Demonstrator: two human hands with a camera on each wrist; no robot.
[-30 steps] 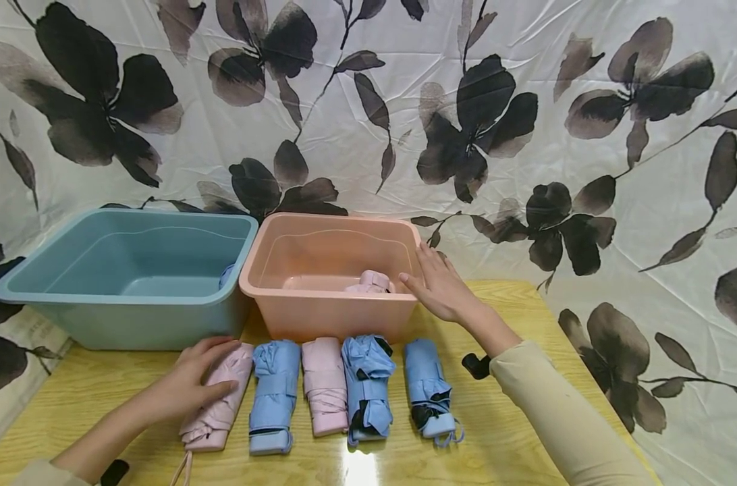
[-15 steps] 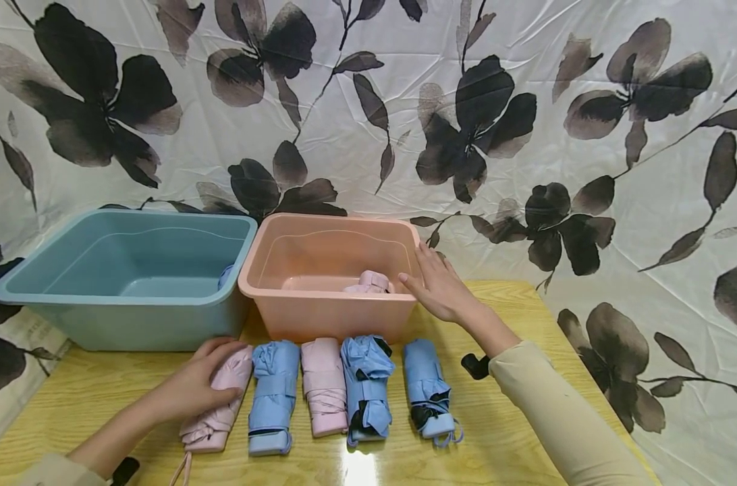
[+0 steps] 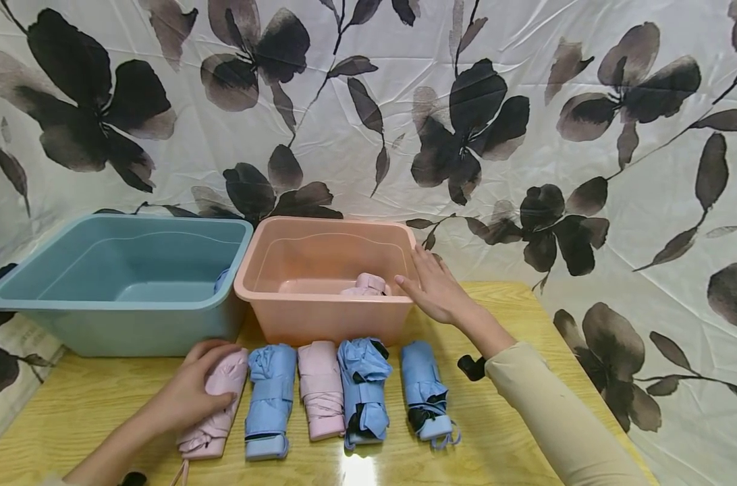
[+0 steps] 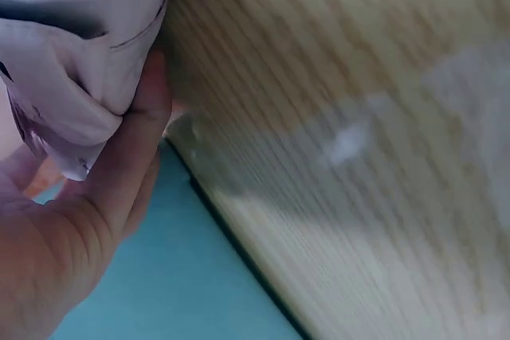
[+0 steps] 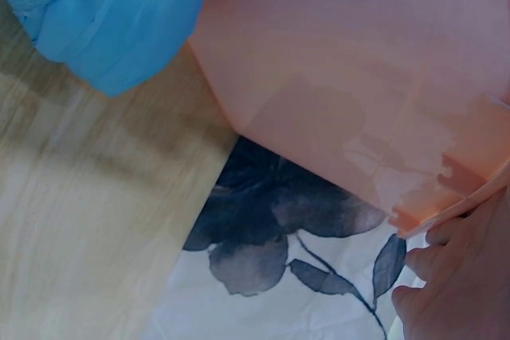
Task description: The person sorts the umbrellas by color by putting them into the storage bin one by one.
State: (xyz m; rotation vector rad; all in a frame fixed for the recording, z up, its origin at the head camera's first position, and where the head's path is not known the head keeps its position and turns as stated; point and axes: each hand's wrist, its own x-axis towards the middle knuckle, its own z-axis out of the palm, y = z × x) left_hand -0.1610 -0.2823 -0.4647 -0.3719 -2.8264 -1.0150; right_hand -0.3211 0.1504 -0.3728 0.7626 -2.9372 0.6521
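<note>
At the left end of a row of folded umbrellas, my left hand (image 3: pixel 200 388) holds a pink folded umbrella (image 3: pixel 207 440) that lies on the table, thumb on its right side and fingers across its far end. In the left wrist view, the fingers (image 4: pixel 131 149) curl along the edge of the pink cloth. My right hand (image 3: pixel 437 291) rests with straight fingers on the right rim of a peach bin (image 3: pixel 332 318). The right wrist view has that hand (image 5: pixel 470 276) at the bin's edge. Inside the bin lies a pink umbrella (image 3: pixel 368 283), partly hidden.
Right of the held umbrella lie a blue umbrella (image 3: pixel 268 405), a pink one (image 3: pixel 321 391), another blue one (image 3: pixel 366 395) and, apart, a last blue one (image 3: pixel 423 385). A teal bin (image 3: pixel 119 331) adjoins the peach bin, with something blue (image 3: pixel 220 279) inside. Floral cloth (image 3: pixel 368 169) hangs behind.
The left hand has shifted slightly on the pink umbrella, its thumb lower along the side. The right hand stays on the peach bin. The head view has tilted a little.
</note>
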